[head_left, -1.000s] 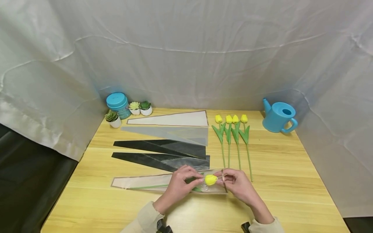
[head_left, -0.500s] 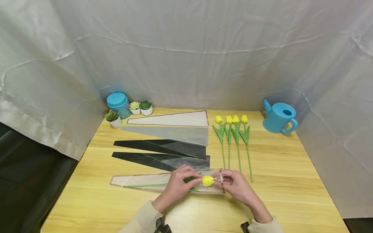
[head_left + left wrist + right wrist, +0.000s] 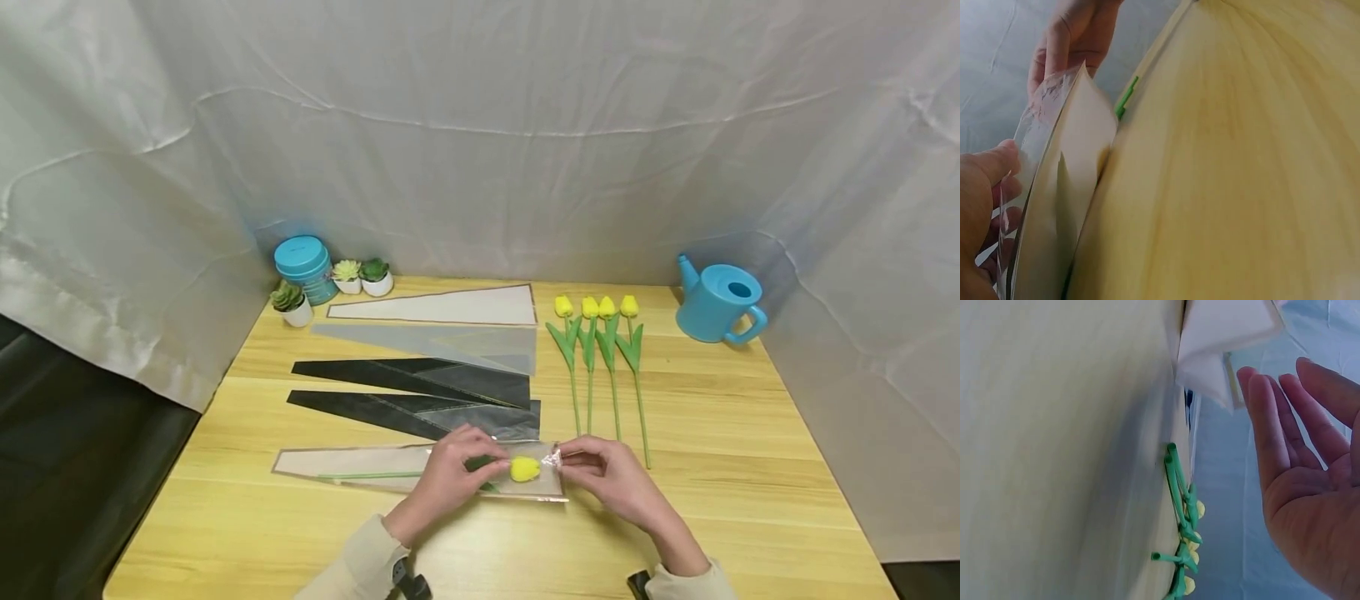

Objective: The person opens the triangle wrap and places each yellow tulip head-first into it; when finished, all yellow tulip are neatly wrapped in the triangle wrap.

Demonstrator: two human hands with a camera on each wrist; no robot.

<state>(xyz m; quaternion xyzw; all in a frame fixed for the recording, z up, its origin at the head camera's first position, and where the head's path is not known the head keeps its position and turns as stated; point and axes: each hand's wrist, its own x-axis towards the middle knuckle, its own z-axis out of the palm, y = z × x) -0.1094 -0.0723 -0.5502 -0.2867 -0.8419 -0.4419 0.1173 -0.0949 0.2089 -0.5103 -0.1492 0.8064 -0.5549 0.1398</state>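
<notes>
A long tapered flower sleeve (image 3: 360,460), pale backed with a clear front, lies lengthwise near the front of the table. Inside it is a yellow tulip (image 3: 524,469), its bloom towards the wide end and its stem to the left. My left hand (image 3: 453,471) pinches the sleeve just left of the bloom, covering part of the leaves. In the left wrist view, fingers show through the clear film (image 3: 1047,97). My right hand (image 3: 615,477) is at the wide end, fingertips by the film's edge. The right wrist view shows that hand (image 3: 1310,462) with thumb and fingers apart.
Behind the sleeve lie two black sleeves (image 3: 352,406), a grey sleeve (image 3: 420,340) and a white sleeve (image 3: 450,308). Several yellow tulips (image 3: 606,333) lie right of them. A blue watering can (image 3: 712,304), a blue tin (image 3: 303,267) and small potted succulents (image 3: 375,279) stand at the back.
The sleeve and the tulip in it have shifted left with my left hand. My right hand has come off the bloom's tip to the sleeve's edge, its fingers loosening.
</notes>
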